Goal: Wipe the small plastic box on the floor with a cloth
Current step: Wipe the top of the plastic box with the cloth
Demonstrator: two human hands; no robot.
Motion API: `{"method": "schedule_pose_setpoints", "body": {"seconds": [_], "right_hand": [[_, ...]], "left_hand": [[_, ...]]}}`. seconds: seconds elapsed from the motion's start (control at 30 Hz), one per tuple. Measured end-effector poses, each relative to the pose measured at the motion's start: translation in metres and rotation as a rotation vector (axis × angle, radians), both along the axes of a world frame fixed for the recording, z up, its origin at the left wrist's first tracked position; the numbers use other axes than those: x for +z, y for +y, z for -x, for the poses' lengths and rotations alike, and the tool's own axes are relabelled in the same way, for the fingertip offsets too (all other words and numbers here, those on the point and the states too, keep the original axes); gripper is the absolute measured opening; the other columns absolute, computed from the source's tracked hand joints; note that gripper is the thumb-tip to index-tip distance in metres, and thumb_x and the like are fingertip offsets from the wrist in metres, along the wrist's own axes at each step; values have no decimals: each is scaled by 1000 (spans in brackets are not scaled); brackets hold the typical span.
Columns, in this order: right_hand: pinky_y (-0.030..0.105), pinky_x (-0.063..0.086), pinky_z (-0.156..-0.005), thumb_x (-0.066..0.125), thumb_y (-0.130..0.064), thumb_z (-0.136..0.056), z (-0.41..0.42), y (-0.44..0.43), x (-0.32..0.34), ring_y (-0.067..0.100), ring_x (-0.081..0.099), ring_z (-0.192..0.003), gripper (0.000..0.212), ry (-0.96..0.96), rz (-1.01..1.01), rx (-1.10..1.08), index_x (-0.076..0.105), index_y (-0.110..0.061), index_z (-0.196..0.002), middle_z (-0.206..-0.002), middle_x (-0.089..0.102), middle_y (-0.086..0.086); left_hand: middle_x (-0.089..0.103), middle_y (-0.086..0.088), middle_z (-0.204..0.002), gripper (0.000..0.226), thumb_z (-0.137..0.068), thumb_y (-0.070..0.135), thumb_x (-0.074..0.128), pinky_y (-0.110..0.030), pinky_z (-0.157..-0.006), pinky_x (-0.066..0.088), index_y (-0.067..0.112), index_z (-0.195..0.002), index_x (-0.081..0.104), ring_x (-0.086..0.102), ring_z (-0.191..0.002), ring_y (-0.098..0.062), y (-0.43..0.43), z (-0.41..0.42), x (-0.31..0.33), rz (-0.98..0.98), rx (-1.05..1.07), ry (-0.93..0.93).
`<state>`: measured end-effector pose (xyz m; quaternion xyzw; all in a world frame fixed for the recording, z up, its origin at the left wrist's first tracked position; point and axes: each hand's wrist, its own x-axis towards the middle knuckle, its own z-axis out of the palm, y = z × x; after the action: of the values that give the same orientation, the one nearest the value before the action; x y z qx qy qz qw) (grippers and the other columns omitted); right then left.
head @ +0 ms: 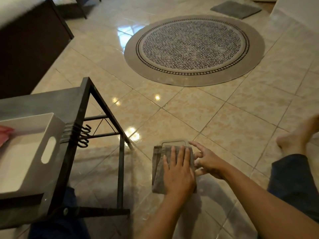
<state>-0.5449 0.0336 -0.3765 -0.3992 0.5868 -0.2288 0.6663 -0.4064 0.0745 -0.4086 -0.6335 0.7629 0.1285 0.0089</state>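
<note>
pressing cloth (159, 167) flat under left hand (178, 171), box (173, 143) beneath, right hand (207, 161) beside

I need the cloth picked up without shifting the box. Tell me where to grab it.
Grip the cloth by its bare left edge, coming from the left. The left hand lies flat across its right part, and the right hand is by the box on the right.

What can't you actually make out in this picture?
- Small plastic box: head view, only its far rim shows; the grey cloth and left hand cover the rest.
- Red item in the white tray: cut off by the left edge.
- Right hand: fingertips blurred.
</note>
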Motion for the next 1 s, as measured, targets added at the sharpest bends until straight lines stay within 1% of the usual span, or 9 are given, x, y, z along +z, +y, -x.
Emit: {"method": "schedule_pose_setpoints", "body": {"seconds": [0.17, 0.27, 0.33, 0.43, 0.5, 0.6, 0.77, 0.87, 1.0], "right_hand": [[34, 49, -52, 51, 21, -83, -29, 34, -10, 25, 55, -67, 88, -27, 65, -360, 32, -37, -146, -81, 57, 19], [33, 59, -57, 61, 8, -89, -63, 69, -22, 19, 68, -81, 82, -66, -6, -627, 28, -45, -143, -97, 65, 4], [38, 61, -65, 59, -4, -93, -60, 74, -21, 18, 68, -85, 72, 133, 42, -681, 26, -43, -144, -106, 66, 2], [34, 49, -78, 53, -15, -97, -14, 37, -13, 18, 58, -100, 53, 582, 346, -431, 37, -36, -143, -122, 60, 5], [34, 48, -83, 47, -14, -100, 8, 5, 2, 21, 59, -103, 48, 535, 366, -153, 42, -33, -143, -117, 61, 8], [27, 53, -69, 46, -4, -99, 16, -15, 12, 17, 62, -80, 56, 385, 253, 252, 39, -33, -146, -92, 63, 11], [29, 57, -65, 52, 5, -92, 15, -2, 7, 18, 59, -70, 66, 200, 218, 233, 39, -32, -145, -83, 56, 13], [35, 59, -70, 53, 10, -86, 13, 6, 3, 23, 60, -74, 72, 121, 207, 204, 41, -36, -141, -87, 56, 17], [33, 58, -68, 58, 10, -88, 14, 4, -1, 16, 60, -65, 72, 138, 216, 146, 40, -31, -144, -83, 56, 11]], "left_hand": [[-37, -6, -155, 114, -87, 46, 62, -54, -114, -23, 20, -146, -32, -38, -141, -28, 3, -1, 6, -49, 175, 39], [-33, -3, -157, 92, -95, 43, 45, -50, -113, -28, 21, -149, -26, -40, -140, -26, 23, -10, 0, -30, 102, 47], [-23, 1, -161, 69, -100, 42, 28, -49, -118, -18, 25, -154, -11, -26, -147, -23, 27, -25, -3, 29, 2, 85], [-3, 5, -165, 58, -102, 42, 21, -44, -120, -12, 32, -156, 3, -11, -152, -20, 24, -56, -5, 114, -172, 123], [-2, 6, -165, 57, -103, 44, 21, -41, -119, -15, 35, -156, 2, -11, -152, -16, 16, -76, -4, 115, -298, 100], [-5, 7, -165, 57, -104, 46, 20, -45, -122, -9, 37, -156, -1, -15, -151, -13, 3, -94, -4, 104, -360, 47], [20, -1, -164, 61, -97, 48, 28, -59, -111, 30, 30, -155, 18, 16, -150, -30, 10, -36, 4, 32, -148, 94], [-1, 2, -167, 62, -98, 52, 17, -61, -116, 11, 37, -155, 1, -5, -152, -27, -9, -15, 11, 47, -164, 51], [-19, 2, -165, 65, -98, 57, 16, -54, -119, -9, 42, -153, -16, -23, -149, -25, -7, -48, 5, 50, 114, 39]]}}
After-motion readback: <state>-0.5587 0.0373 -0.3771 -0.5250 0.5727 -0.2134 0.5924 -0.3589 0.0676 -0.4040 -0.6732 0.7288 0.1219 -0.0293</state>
